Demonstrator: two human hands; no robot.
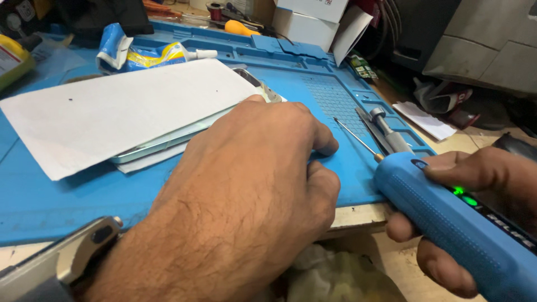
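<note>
Blue matting (67, 196) covers most of the bench in front of me, its raised trays and gridded patch running toward the far edge, with bare wood showing along the near side. My left hand (251, 184) lies across the mat, fingers curled loosely under and the thumb side against the corner of a flat phone-like slab (162, 142); it is not pinching anything that I can see, and it blocks my view of the slab's near corner. A white sheet of paper (123, 109) lies over that slab and hides nearly all of it, with a second scrap sticking out beneath. My right hand (464, 212) is wrapped around a blue powered screwdriver (447, 223), thumb on top near a small green light, its thin bit (355, 137) pointing out over the mat just beyond my left knuckles and not touching the slab. Just beside the bit lie a grey hand screwdriver (391, 131) and a flat metal blade, side by side on the mat's right rim. Farther back I see a crumpled blue and yellow tube (140, 53), an orange tool handle (240, 27), white boxes (307, 19) and a folded paper slip (428, 120) off the mat. A metal watch clasp (84, 251) shows at my left wrist.
</note>
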